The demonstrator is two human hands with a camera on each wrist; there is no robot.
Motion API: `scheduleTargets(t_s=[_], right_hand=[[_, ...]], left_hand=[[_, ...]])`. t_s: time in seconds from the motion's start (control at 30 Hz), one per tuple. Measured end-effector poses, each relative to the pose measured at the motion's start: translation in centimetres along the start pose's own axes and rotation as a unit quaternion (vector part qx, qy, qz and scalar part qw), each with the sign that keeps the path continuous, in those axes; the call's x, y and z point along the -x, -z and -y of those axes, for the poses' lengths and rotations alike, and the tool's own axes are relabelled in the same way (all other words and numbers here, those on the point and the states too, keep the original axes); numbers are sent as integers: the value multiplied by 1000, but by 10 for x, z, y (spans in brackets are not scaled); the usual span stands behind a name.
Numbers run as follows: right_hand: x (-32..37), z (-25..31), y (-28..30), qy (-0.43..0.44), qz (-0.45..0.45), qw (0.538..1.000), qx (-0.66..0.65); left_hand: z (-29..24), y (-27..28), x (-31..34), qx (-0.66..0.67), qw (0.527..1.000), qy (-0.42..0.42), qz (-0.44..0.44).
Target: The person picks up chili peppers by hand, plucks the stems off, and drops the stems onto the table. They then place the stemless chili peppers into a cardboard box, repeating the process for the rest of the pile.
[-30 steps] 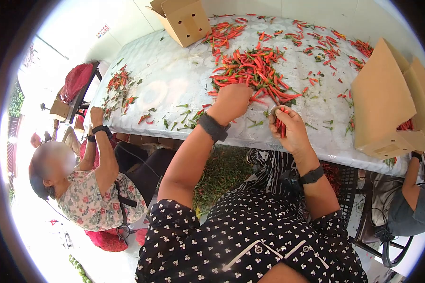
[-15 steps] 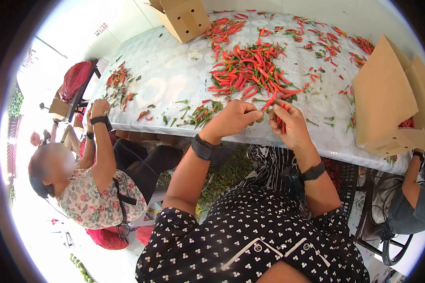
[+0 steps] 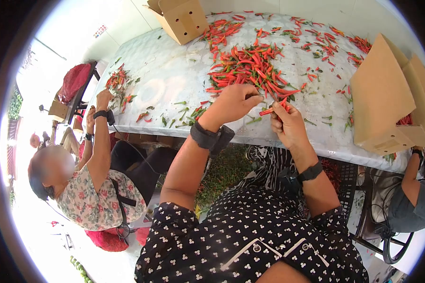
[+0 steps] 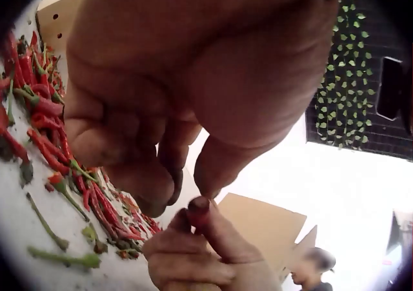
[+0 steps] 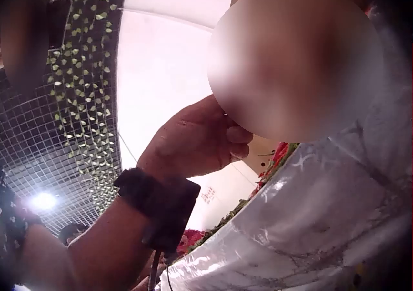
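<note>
My right hand (image 3: 293, 126) grips a few red chili peppers (image 3: 266, 112), one of which sticks out past the fingertips toward the left. Just left of it, my left hand (image 3: 232, 104) hovers over the near part of the table with loosely bent fingers. In the left wrist view, a gap separates the thumb and fingers of my left hand (image 4: 193, 78), with nothing visible between them. My right hand (image 4: 206, 255) is close below. A large heap of red chilies (image 3: 250, 68) lies beyond both hands. The right wrist view is mostly blurred over the near hand.
An open cardboard box (image 3: 382, 99) with chilies inside stands right, another box (image 3: 184, 23) at the back. Green stems (image 3: 182, 113) and scattered chilies (image 3: 326, 47) lie on the covered table (image 3: 160, 85). People sit at the left (image 3: 99, 198) and right (image 3: 413, 207).
My left hand moved from the heap to the right hand's chilies, pinched near one, then drew back slightly left. The right hand stays nearly in place, a chili now jutting leftward from it.
</note>
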State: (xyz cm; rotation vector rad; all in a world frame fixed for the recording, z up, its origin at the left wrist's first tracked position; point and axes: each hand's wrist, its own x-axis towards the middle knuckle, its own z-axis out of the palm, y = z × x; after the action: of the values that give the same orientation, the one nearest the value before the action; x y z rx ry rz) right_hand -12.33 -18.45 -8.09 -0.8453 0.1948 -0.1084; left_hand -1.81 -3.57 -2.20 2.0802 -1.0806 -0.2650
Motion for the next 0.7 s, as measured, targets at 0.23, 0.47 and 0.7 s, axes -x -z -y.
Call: scheduleTargets(t_s=[0.23, 0.47, 0.7], right_hand=[[1, -1, -3, 9, -21, 1000, -18], [3, 1, -5, 15, -8, 1000, -18], [4, 0, 1, 19, 11, 1000, 1]], left_hand=[[-10, -13, 7, 85, 995, -20, 57], [-29, -9, 12, 37, 997, -47, -43], [-62, 46, -1, -111, 888, -214, -391]])
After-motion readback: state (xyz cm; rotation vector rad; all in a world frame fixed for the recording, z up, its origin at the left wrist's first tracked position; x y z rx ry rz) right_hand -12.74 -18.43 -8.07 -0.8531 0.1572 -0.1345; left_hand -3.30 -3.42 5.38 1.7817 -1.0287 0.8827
